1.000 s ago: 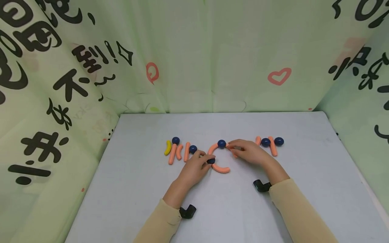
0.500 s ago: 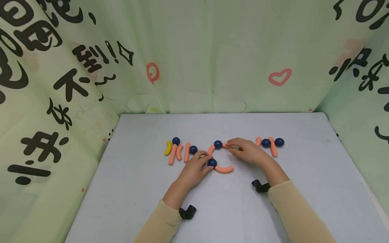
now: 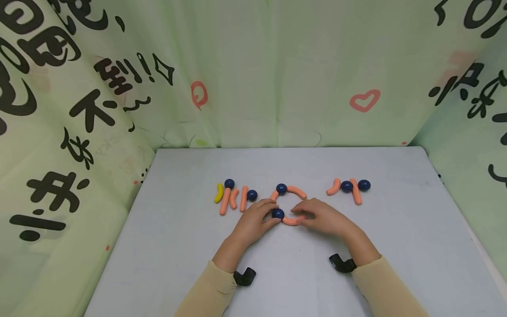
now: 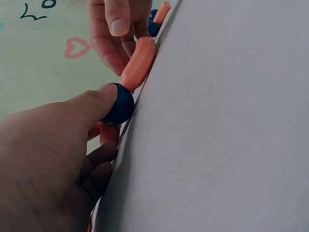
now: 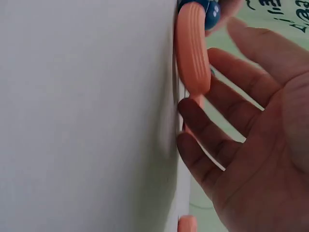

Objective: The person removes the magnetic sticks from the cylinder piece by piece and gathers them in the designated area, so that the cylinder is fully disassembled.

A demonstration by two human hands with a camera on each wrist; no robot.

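Observation:
In the head view my left hand pinches a dark blue ball on the grey-white table. The left wrist view has the thumb on the ball, with the other fingers curled beyond it. From that ball a curved, ribbed orange rod extends to the right. My right hand is at the rod's free end, fingers loosely spread and thumb apart from it. Behind them, a second blue ball sits between a curved orange rod and another, partly hidden by my left hand.
Left of the hands lie a small yellow curved rod, several orange rods and two blue balls, one of them near my left hand. To the right are more orange rods and blue balls. A printed green curtain surrounds the table.
My right hand has let go of the upper curved rod and come toward me to the lower one. The upper ball has shifted left; the lower ball and rod have moved slightly right.

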